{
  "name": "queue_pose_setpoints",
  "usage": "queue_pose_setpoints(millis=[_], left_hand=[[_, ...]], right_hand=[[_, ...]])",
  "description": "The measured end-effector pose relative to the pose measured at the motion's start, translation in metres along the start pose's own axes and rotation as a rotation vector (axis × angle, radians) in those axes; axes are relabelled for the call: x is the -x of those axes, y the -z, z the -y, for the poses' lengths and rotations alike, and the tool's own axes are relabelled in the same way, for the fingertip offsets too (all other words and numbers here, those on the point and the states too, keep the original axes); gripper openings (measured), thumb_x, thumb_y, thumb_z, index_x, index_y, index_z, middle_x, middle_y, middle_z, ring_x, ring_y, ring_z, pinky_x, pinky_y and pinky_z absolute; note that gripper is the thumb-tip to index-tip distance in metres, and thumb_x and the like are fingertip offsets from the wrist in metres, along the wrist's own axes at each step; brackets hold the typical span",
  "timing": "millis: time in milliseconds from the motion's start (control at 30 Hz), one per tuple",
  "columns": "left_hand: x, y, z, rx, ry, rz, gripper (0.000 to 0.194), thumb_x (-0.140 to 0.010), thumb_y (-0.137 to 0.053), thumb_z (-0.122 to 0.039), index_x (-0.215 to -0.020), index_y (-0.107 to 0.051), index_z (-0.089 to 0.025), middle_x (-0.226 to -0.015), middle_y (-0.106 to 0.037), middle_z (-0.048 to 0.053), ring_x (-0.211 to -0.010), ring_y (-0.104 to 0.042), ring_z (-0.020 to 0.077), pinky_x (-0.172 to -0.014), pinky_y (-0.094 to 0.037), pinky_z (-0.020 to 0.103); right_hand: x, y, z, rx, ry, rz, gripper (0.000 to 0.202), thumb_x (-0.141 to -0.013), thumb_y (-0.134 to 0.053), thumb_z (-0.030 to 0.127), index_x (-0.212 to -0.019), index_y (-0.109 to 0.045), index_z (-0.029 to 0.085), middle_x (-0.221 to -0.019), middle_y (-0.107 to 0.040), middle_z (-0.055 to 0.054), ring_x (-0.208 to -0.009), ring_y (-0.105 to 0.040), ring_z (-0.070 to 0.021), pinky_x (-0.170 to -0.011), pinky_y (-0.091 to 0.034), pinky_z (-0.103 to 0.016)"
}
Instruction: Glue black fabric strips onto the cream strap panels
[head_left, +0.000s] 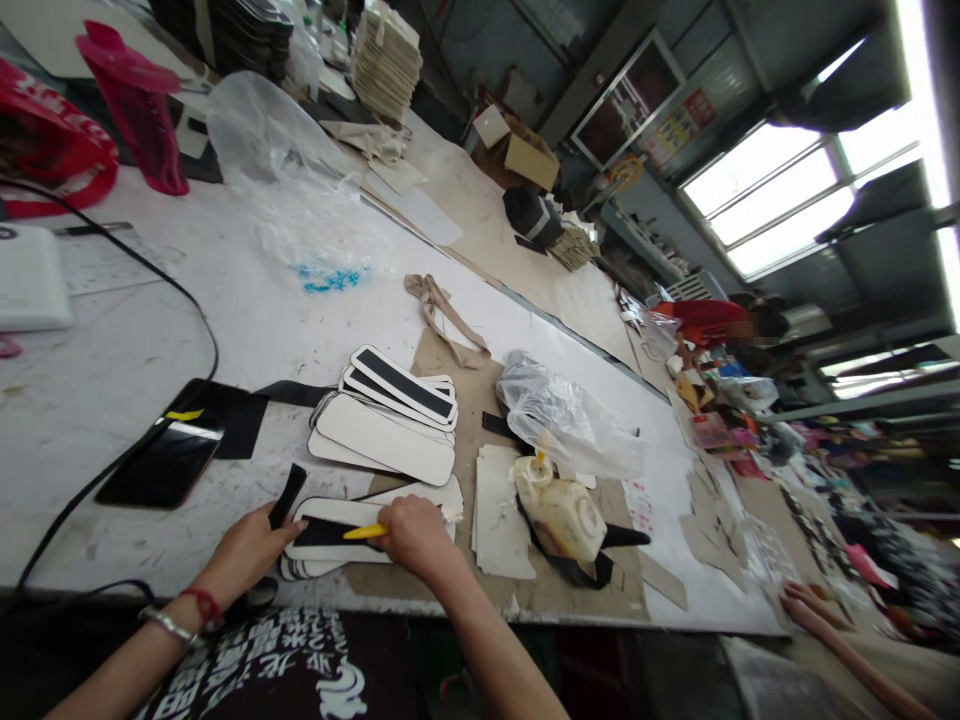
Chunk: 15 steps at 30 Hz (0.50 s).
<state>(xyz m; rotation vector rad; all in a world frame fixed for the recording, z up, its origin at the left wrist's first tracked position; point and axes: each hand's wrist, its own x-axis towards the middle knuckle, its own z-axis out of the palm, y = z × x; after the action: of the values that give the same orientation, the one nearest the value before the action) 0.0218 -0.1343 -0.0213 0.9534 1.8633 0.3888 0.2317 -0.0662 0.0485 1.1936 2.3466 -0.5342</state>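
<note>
My left hand [255, 545] pinches a short black strip [289, 492] that stands up from its fingers, beside the left end of a white rounded piece [319, 508]. A black band [326, 533] lies along that piece, which tops a small stack. Wrapped round a yellow flat-tipped tool [364, 532], my right hand [416, 535] rests over the stack's right part, with the tool's tip on or just above the band. Behind both hands are plain white pieces [382, 437] and others with black bands [405, 385]. A stained plastic container [566, 515] stands to the right.
A phone [169, 460] and black cable [202, 325] lie at left. Farther back are a pink bottle [142, 110], a clear plastic bag [285, 170] and a beige strap [450, 325]. Another plastic bag [562, 410] lies beyond the container. Another person's hands [814, 608] show at far right.
</note>
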Motion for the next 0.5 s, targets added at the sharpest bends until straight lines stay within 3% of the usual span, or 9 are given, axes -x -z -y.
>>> queue_pose_setpoints(millis=[200,367,500], left_hand=[[-0.005,0.001,0.003,-0.031,0.010,0.028,0.032,-0.064,-0.049,-0.052,-0.068,-0.052,-0.021,-0.060,-0.062,0.006,-0.064,-0.058,0.0261,-0.061,-0.041,0.032],[-0.005,0.002,-0.002,-0.088,0.064,0.042,0.039,-0.060,-0.048,-0.057,-0.071,-0.054,-0.020,-0.051,-0.057,0.003,-0.062,-0.058,0.0270,-0.058,-0.041,0.032],[-0.002,0.005,-0.011,-0.132,0.069,0.028,0.046,-0.057,-0.043,-0.060,-0.073,-0.057,-0.019,-0.053,-0.061,0.005,-0.061,-0.060,0.0268,-0.058,-0.044,0.032]], right_hand=[[0.053,-0.015,-0.057,-0.185,-0.246,-0.057,0.018,-0.086,-0.052,0.031,-0.092,-0.062,0.019,-0.095,-0.066,-0.008,-0.092,-0.058,-0.0205,-0.075,-0.040,-0.027],[0.057,-0.030,-0.063,-0.331,-0.480,-0.092,0.020,-0.089,-0.047,0.036,-0.095,-0.059,0.021,-0.093,-0.067,-0.006,-0.087,-0.061,-0.0199,-0.068,-0.037,-0.027],[0.049,-0.036,-0.060,-0.404,-0.613,-0.122,0.021,-0.088,-0.049,0.038,-0.096,-0.058,0.021,-0.096,-0.068,-0.006,-0.090,-0.062,-0.0218,-0.068,-0.038,-0.028]])
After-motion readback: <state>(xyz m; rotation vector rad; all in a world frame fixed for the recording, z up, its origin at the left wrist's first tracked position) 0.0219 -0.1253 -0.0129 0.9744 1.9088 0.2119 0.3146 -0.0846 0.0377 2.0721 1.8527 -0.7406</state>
